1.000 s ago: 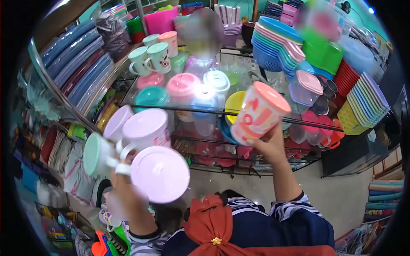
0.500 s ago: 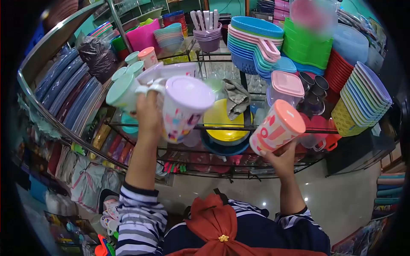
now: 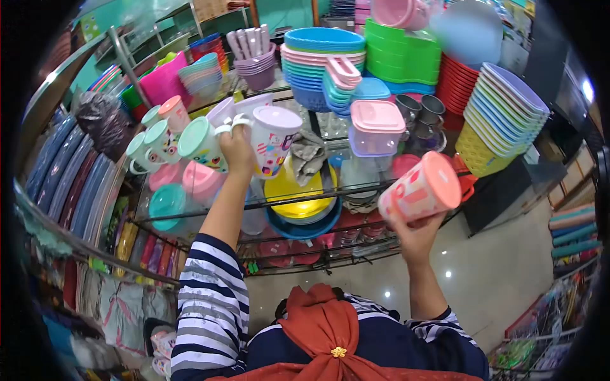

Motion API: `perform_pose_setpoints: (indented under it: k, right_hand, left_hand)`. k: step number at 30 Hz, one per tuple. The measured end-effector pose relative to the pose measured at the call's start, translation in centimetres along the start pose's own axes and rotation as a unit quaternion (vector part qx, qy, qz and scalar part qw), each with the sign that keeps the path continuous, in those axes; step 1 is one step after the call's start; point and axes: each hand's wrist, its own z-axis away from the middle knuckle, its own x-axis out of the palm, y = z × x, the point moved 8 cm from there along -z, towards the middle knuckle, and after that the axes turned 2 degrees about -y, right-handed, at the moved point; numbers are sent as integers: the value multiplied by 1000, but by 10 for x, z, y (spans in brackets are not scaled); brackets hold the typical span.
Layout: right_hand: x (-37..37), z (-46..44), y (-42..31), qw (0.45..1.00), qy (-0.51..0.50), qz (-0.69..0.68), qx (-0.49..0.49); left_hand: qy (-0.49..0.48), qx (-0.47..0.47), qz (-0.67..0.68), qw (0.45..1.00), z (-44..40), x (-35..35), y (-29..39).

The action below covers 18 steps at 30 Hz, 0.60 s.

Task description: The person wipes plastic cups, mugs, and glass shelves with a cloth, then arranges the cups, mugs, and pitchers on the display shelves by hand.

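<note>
My left hand (image 3: 237, 152) is closed around the white handles of two lidded mugs. One is a white patterned mug with a lilac lid (image 3: 274, 141), on the hand's right. The other, a patterned mug with a mint lid (image 3: 198, 145), is on its left. Whether their bases touch the rack I cannot tell. In my right hand (image 3: 416, 238) is a pink patterned cup with a coral lid (image 3: 422, 189), tilted and held low from beneath, in front of the rack's edge. Several similar lidded mugs (image 3: 162, 141) stand left of my left hand.
A grey cloth (image 3: 307, 160) lies by a yellow basin (image 3: 298, 193) beneath the shelf level. Stacked blue and pink strainers (image 3: 324, 63), a pink-lidded container (image 3: 377, 124), dark mugs (image 3: 431, 109) and stacked baskets (image 3: 505, 117) crowd the right side. A metal rail (image 3: 279, 200) runs along the front.
My left hand has carried its two mugs farther back over the rack, beside the other lidded mugs. The right hand still holds the coral-lidded cup. The view has turned somewhat.
</note>
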Motion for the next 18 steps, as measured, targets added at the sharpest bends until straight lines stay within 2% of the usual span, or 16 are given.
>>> perform_pose_setpoints:
  k: [2,4,6,8,10,12,14,15,17,18]
  right_hand:
    - [-23,-25,-20,970,87,208,-95]
    - [-53,-56,-4,905,127,383,-134]
    - [-62,-79,8,911,153,368,-103]
    - [-59,-98,17,923,140,348,-86]
    - [-60,-112,33,871,148,456,-104]
    - [-65,-124,44,882,112,439,-129]
    - [-61,-126,48,890,91,419,-156]
    - [-55,-108,32,840,164,502,-127]
    - [-21,-70,-7,859,212,418,-206]
    - [11,-52,-17,925,155,288,-194]
  left_hand:
    - [-48,29,-50,997,5,8,-5]
    - [-68,137,-158,976,12,15,3]
    - [-58,-4,73,996,10,10,-12]
    - [-75,-17,86,993,14,12,-10]
    - [-85,-28,95,991,18,11,-10]
    - [-125,-12,1,992,22,12,-8]
    - [-132,-1,35,991,20,14,-25]
    - [-140,-10,36,989,20,14,-28]
    - [-140,-14,52,989,19,13,-35]
    - [-140,-19,45,989,23,13,-30]
